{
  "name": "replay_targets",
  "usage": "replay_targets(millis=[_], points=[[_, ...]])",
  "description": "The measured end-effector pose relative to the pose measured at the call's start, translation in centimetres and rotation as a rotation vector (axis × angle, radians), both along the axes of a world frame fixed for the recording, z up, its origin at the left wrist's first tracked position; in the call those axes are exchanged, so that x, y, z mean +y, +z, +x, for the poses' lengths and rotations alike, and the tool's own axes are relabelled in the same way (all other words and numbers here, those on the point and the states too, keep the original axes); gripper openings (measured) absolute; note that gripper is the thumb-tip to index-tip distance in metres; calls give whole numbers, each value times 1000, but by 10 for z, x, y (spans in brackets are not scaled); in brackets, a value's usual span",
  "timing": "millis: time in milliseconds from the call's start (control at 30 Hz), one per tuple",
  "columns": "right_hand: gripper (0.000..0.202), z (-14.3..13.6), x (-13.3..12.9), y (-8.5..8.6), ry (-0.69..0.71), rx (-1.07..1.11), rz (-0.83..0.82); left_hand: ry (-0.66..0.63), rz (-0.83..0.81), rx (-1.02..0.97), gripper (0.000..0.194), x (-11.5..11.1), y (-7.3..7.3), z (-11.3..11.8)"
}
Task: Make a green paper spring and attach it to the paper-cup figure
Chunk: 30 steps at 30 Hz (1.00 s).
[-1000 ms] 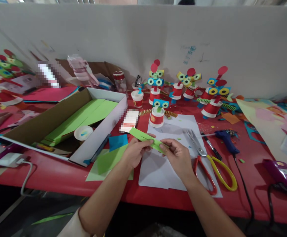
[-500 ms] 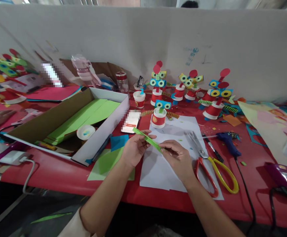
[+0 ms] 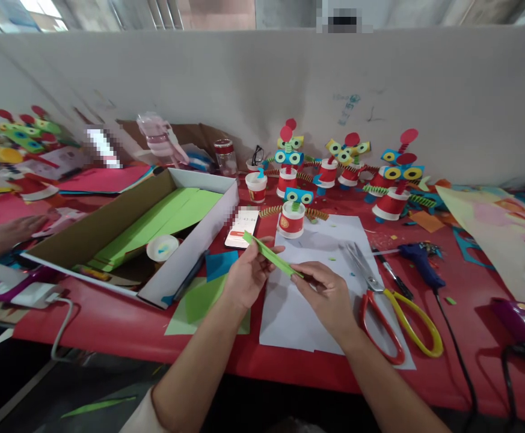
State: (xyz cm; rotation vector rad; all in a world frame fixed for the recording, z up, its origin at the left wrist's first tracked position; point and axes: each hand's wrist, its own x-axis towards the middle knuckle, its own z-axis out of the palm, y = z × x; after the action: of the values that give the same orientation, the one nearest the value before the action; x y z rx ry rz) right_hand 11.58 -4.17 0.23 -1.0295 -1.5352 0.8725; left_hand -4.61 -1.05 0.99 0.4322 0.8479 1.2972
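Observation:
A narrow green paper strip (image 3: 272,257) slants between my two hands, above white paper sheets (image 3: 298,319). My left hand (image 3: 249,273) pinches its upper left part between thumb and fingers. At the lower right end, my right hand (image 3: 323,288) grips it with thumb and fingertips. Just beyond the strip stands a red and white paper cup figure (image 3: 291,220) with a blue head, round eyes and folded-paper arms. Scissors (image 3: 374,288) with one red and one yellow handle lie to the right of my right hand.
A white box (image 3: 199,240) holding green paper (image 3: 154,222) stands at left. A phone (image 3: 243,227) lies near the cup figure. Right of the scissors are a marker (image 3: 395,276) and a blue glue gun (image 3: 422,264). Another person's hand (image 3: 7,234) rests at far left.
The whole view has shifted slightly, with the table things a little lower in the picture. Both hands still hold the green strip, at nearly the same angle.

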Motion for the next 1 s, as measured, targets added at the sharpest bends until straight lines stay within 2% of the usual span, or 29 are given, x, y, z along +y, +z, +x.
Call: replay_targets(millis=[100, 200, 300, 533, 733, 1000], points=[[18, -1, 1, -2, -56, 25, -42, -31, 83, 81, 25, -9, -3, 8], [19, -4, -2, -4, -52, 165, -249, -33, 168, 171, 26, -27, -5, 22], [18, -5, -12, -4, -19, 276, -406, 11, 168, 231, 18, -45, -5, 32], [23, -10, -41, 0, -10, 266, -520, 56, 91, 292, 13, -62, -2, 24], [26, -15, -48, 3, 24, 262, -554, -49, 126, 179, 16, -71, -1, 20], [30, -12, -57, 2, 24, 141, -580, -39, 77, 210, 19, -78, 0, 23]])
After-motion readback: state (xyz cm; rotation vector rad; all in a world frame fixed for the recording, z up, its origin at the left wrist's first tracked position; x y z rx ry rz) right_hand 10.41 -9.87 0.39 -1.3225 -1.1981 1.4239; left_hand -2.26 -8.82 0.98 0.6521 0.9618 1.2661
